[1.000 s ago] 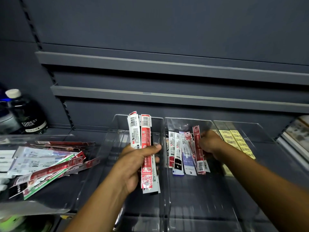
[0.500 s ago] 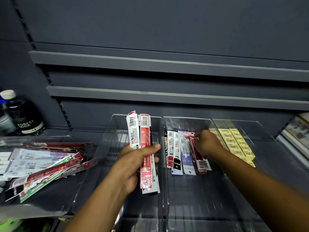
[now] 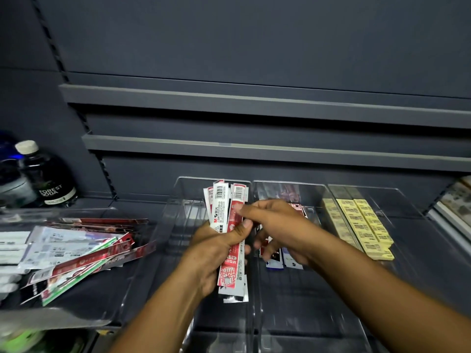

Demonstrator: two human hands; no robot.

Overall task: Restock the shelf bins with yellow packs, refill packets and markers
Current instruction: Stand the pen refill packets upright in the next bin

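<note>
My left hand [image 3: 216, 253] grips a bundle of red and white refill packets [image 3: 230, 225], upright over the left clear bin [image 3: 178, 200]. My right hand [image 3: 275, 225] has come across and pinches the top of a red packet in that bundle. Behind my right hand, several refill packets [image 3: 275, 262] lie in the middle clear bin [image 3: 313, 194], mostly hidden. Yellow packs [image 3: 362, 225] lie in rows in the right clear bin [image 3: 397, 200].
A clear tray [image 3: 84, 317] at the left holds a loose pile of refill packets [image 3: 76, 253]. A dark soda bottle [image 3: 48, 177] stands at the back left. Grey shelf rails [image 3: 254, 149] run along the back panel above the bins.
My right hand has left the packets in the middle bin and moved left to the bundle in my left hand, taking hold of a red packet.
</note>
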